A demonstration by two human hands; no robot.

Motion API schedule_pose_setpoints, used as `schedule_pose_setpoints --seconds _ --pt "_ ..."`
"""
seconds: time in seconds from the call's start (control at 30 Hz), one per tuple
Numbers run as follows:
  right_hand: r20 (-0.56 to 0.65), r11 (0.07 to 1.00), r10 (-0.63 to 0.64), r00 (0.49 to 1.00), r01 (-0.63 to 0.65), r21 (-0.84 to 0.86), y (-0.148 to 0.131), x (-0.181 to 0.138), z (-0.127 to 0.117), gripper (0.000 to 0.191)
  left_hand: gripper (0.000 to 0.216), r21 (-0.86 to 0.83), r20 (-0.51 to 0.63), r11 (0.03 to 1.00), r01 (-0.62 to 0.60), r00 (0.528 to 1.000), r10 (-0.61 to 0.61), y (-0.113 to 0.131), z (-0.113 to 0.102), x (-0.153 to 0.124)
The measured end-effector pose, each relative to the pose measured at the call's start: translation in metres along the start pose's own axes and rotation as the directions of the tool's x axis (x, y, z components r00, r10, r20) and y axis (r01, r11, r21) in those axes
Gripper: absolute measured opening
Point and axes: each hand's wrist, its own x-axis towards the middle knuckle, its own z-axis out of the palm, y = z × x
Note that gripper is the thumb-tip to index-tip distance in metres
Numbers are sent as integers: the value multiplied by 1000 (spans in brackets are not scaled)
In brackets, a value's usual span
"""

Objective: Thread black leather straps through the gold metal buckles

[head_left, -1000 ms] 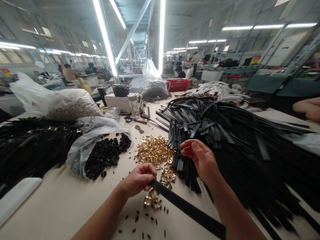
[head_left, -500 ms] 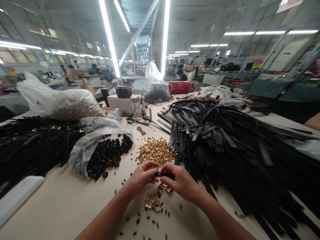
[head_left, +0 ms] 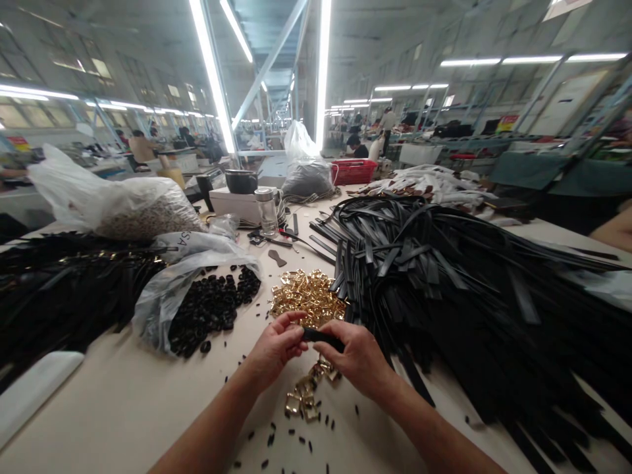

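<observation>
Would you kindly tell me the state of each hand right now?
Right hand: closed, holding a black strap.
Left hand: partly curled at the black strap's end; whether it grips cannot be told.

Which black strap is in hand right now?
The black strap gripped by the right hand, its end at the left hand, by the near edge of the gold heap. The other straps lie piled on the table.

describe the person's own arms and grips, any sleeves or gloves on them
The left grip and right grip are plain human hands without gloves. The left forearm and right forearm show no sleeve, watch, bracelet or marking; whether rings are worn is unclear.
</observation>
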Motion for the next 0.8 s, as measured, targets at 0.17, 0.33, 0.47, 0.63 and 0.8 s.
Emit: schedule_pose_setpoints --seconds 0.17,0.33,0.47,0.63,0.8 --pt "-78 998 -57 995 57 2 0 -2 -2 21 39 -85 -32 996 24 999 -27 0 -5 2" --pt "-97 998 -58 994 55 -24 2 -2 -2 20 36 -108 -54 993 42 997 -48 0 -8 3" --pt "-65 998 -46 997 44 -39 1 -2 -4 15 38 -114 -53 992 58 996 -65 -1 -8 3" --pt "-34 1000 -21 999 21 -17 -4 -2 -6 12 38 -71 -26 997 33 999 -35 -2 -6 1" --pt "3 998 -53 999 53 -23 -6 -4 -6 17 19 331 115 909 -255 967 229 0 1 -4"
